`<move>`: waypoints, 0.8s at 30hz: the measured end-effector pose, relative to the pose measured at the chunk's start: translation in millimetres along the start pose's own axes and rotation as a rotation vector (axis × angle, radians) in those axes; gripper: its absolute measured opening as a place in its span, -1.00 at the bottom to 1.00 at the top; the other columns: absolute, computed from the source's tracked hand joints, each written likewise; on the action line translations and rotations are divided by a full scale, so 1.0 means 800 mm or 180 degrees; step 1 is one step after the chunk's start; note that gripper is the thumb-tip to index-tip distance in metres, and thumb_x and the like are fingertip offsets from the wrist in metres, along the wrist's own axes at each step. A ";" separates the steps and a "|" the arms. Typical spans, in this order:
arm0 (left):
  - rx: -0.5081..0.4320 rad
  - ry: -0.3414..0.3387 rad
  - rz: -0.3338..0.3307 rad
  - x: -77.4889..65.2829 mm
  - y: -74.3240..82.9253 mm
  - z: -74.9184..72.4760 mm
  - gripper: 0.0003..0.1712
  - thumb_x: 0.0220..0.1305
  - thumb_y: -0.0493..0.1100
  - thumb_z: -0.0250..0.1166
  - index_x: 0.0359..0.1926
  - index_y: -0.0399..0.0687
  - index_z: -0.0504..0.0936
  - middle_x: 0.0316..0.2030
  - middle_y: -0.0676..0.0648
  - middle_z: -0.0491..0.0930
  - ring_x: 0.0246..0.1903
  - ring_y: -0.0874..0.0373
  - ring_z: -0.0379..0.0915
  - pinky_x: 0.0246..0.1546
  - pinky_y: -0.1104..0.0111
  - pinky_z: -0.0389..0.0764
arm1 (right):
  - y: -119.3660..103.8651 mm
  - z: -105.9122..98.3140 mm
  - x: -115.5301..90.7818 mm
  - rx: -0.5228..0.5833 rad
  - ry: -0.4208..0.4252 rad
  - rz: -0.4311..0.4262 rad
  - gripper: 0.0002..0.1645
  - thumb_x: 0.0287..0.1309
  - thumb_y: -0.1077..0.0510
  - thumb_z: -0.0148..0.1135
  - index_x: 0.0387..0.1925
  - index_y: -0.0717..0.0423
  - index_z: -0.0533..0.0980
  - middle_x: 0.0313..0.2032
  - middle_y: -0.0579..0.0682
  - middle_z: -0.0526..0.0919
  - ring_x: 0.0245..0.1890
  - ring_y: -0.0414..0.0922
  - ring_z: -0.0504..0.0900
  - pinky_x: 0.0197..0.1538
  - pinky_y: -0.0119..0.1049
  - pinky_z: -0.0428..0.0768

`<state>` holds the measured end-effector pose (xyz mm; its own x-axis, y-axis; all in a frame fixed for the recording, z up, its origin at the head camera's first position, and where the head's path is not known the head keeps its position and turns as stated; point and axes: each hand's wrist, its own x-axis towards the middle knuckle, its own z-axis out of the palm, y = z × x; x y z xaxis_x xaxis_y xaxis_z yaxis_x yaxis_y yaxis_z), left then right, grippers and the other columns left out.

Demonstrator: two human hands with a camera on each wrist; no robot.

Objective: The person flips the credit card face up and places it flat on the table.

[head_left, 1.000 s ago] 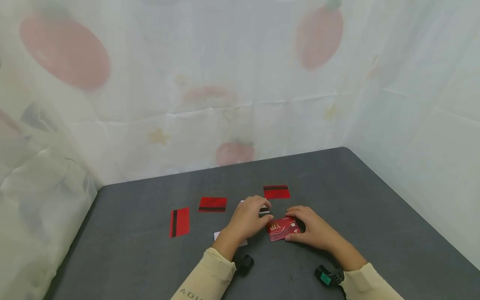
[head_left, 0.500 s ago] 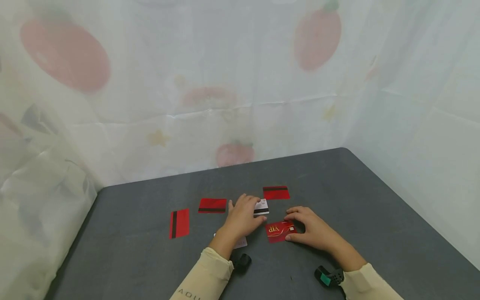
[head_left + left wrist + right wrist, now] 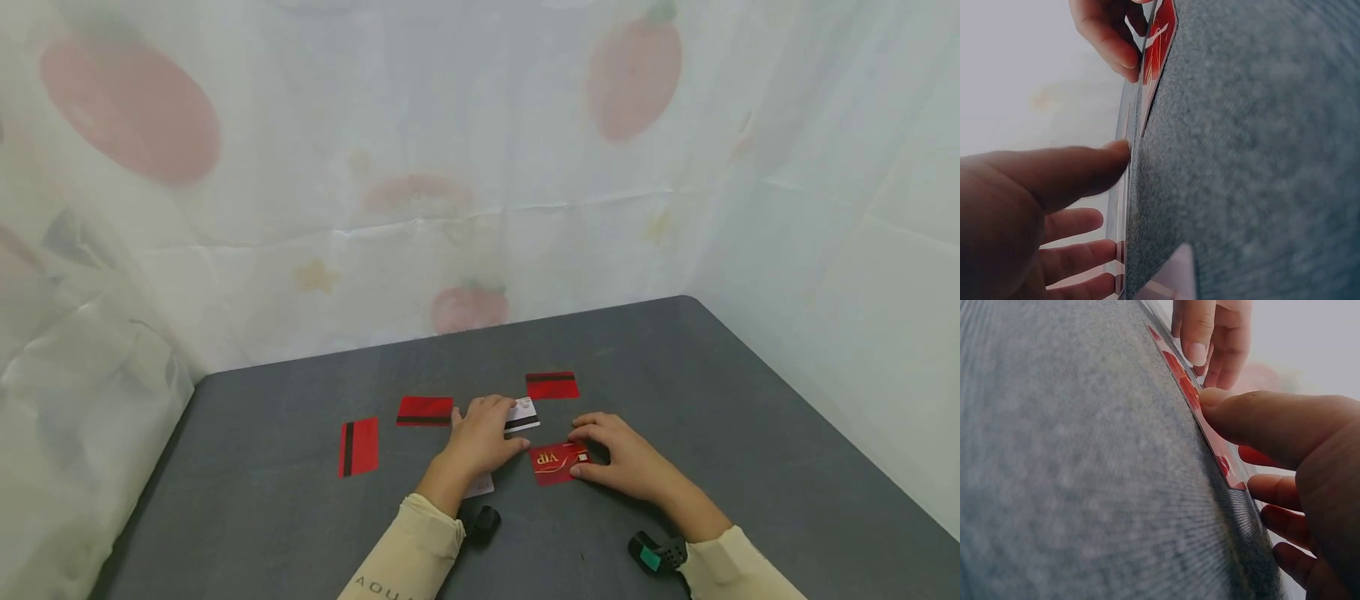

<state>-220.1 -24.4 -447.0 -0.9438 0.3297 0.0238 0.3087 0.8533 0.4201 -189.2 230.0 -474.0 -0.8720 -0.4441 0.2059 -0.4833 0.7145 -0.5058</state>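
Note:
A red card with gold VIP lettering [image 3: 551, 462] lies face up on the dark table. My right hand [image 3: 626, 462] grips its right end; in the right wrist view the thumb [image 3: 1241, 419] rests on the card's near edge, with an index finger at the far side. To the left, my left hand [image 3: 480, 437] reaches over a white card with a black stripe [image 3: 522, 417], fingers relaxed and covering its left part. Whether those fingertips touch the card is hard to tell. Another pale card [image 3: 482, 486] shows partly from under the left wrist.
Three red cards with black stripes lie farther out: one upright card [image 3: 360, 447] at left, one sideways card [image 3: 425, 411] beside it, and one at the back [image 3: 552, 386]. A pale printed curtain [image 3: 480, 167] hangs around the table [image 3: 262, 500].
My left hand has left the red VIP card and moved left over the white card. The VIP card has come down flat and slid slightly left. My right hand barely moved.

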 end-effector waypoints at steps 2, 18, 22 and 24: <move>0.0029 0.0017 -0.0004 0.000 0.000 -0.001 -0.30 0.14 0.10 0.44 0.28 0.06 0.48 0.26 -0.04 0.46 0.31 -0.08 0.28 0.27 -0.38 0.05 | 0.000 0.000 0.000 -0.0014 0.0002 -0.0003 -0.46 0.07 -0.24 0.40 0.02 -0.08 0.60 0.18 -0.04 0.53 0.23 0.03 0.45 0.23 0.11 0.44; 0.0180 0.0055 0.0025 0.001 0.000 0.000 -0.39 0.19 0.00 0.42 0.26 0.06 0.52 0.14 -0.09 0.49 0.23 -0.12 0.31 0.23 -0.37 0.13 | -0.001 0.000 -0.002 -0.0017 0.0030 0.0007 -0.49 0.09 -0.22 0.40 0.02 -0.10 0.60 0.18 -0.08 0.53 0.23 0.01 0.44 0.21 0.10 0.47; 0.0293 -0.0009 0.0050 0.000 0.000 0.001 -0.38 0.21 0.05 0.39 0.29 0.10 0.50 0.14 -0.08 0.46 0.23 -0.11 0.29 0.23 -0.37 0.13 | -0.001 0.000 -0.001 -0.0023 0.0029 0.0009 -0.49 0.09 -0.22 0.40 0.02 -0.09 0.60 0.17 -0.07 0.54 0.23 0.02 0.45 0.22 0.10 0.46; 0.0331 -0.0033 0.0047 0.000 -0.001 0.002 -0.37 0.21 0.08 0.39 0.29 0.08 0.50 0.13 -0.08 0.46 0.23 -0.11 0.29 0.24 -0.37 0.13 | -0.001 0.001 -0.001 -0.0032 0.0029 0.0010 -0.49 0.10 -0.22 0.39 0.02 -0.09 0.60 0.17 -0.07 0.54 0.22 0.02 0.45 0.22 0.11 0.46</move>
<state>-220.3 -24.1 -448.7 -0.9379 0.3462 0.0197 0.3337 0.8855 0.3233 -188.2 229.5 -474.2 -0.8742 -0.4369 0.2118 -0.4812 0.7214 -0.4980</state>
